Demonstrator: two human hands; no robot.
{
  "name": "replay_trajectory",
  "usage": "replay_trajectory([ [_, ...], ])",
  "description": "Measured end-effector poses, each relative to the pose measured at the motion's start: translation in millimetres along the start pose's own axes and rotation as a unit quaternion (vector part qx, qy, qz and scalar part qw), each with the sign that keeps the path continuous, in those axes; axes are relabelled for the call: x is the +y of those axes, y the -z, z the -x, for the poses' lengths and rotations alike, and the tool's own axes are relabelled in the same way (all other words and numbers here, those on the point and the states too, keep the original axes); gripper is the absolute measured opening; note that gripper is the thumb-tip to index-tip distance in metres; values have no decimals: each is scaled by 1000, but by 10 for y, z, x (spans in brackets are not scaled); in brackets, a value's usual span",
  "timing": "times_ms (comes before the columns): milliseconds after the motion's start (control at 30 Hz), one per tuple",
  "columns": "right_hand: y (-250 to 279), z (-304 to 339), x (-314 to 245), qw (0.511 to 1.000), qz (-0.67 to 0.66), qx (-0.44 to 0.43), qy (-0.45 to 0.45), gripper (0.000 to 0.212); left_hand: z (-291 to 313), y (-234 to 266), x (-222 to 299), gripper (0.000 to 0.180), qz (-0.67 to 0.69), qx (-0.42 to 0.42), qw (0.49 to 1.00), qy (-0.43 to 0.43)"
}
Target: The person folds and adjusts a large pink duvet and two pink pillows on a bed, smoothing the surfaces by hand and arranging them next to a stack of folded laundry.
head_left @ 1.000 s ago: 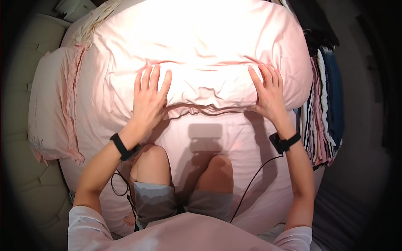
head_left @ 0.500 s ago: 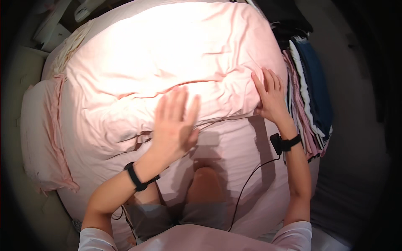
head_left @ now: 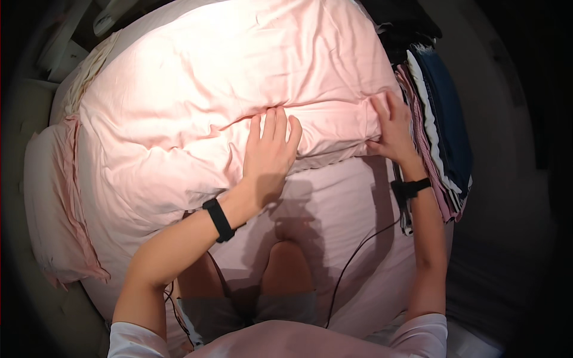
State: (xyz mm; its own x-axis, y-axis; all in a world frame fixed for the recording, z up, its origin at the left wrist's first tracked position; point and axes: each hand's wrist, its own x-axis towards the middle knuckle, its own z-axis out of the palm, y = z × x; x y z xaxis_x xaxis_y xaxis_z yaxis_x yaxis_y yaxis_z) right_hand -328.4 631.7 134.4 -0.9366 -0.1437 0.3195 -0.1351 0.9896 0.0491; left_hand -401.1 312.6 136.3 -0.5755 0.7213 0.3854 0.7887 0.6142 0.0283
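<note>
A thick pink duvet with many creases covers the far part of the bed. On its near, rolled-looking edge rests my left hand, fingers spread, fingertips touching the cloth along a crease. My right hand is at the duvet's right end. Its thumb and fingers stand apart, with the thumb by the lower edge and the fingertips against the cloth. I wear a black band on each wrist.
The pink bed sheet lies under my legs, and a black cable crosses it. A pink pillow is at the left edge. Several folded clothes, blue, white and pink, are stacked along the right side. A dark item lies beyond them.
My left hand has moved right and come down onto the duvet. My right hand has shifted slightly right, its fingers more bent. The duvet's near edge looks straighter on the right.
</note>
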Motion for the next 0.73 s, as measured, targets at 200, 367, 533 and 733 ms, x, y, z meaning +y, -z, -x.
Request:
replay_trajectory([
  [200,-296,388,420,978,60,5,-200,97,-139,-42,268,52,43,25,998,-46],
  [367,-739,787,-292,745,-280,263,-545,78,243,-458,788,52,158,-17,964,-211],
  [533,-962,840,-596,774,-318,328,-439,85,388,-1052,789,55,340,-93,917,-189],
  [733,-1737,234,-341,846,-120,212,-475,76,459,-1079,562,67,-113,-196,950,-216],
])
